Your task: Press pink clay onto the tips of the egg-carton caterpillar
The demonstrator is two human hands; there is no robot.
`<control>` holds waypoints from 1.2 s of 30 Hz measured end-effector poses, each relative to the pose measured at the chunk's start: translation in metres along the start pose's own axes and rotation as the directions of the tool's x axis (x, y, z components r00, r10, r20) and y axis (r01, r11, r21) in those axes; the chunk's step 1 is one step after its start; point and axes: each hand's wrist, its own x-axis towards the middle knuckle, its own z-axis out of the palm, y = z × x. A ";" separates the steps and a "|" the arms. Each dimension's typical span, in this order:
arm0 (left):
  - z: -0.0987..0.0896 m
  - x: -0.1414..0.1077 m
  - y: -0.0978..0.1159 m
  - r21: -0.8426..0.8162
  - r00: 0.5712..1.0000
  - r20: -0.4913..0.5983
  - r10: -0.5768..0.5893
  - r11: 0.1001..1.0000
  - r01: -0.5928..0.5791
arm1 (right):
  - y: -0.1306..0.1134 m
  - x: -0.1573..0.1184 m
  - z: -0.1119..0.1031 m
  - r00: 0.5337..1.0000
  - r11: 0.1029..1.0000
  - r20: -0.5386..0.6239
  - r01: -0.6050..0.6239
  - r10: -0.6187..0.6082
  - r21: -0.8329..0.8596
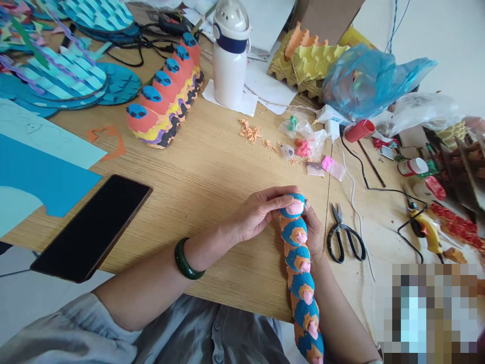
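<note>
A long strip of blue and orange bumps (299,280), with pink lumps on them, runs from the middle of the view down to the lower edge. My left hand (261,212) comes from the left, its thumb and fingers pinching the top bump beside a flattened pink patch (294,207). On the right side of the strip, my right hand (313,230) holds its upper end, with most of its fingers hidden behind. A dark green bangle (188,259) circles my left forearm.
Scissors (341,230) lie right of my right hand. A phone (93,227) rests at the left. Farther back are a painted red carton strip (162,91), a white bottle (230,63), orange scraps (250,131), small clay packets (303,146) and a yellow glue gun (428,227).
</note>
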 end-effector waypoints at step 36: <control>-0.005 0.001 0.013 0.083 0.996 0.075 -0.055 0.995 0.049 | -0.006 0.001 -0.003 0.989 0.991 0.145 0.058 -0.040 -0.118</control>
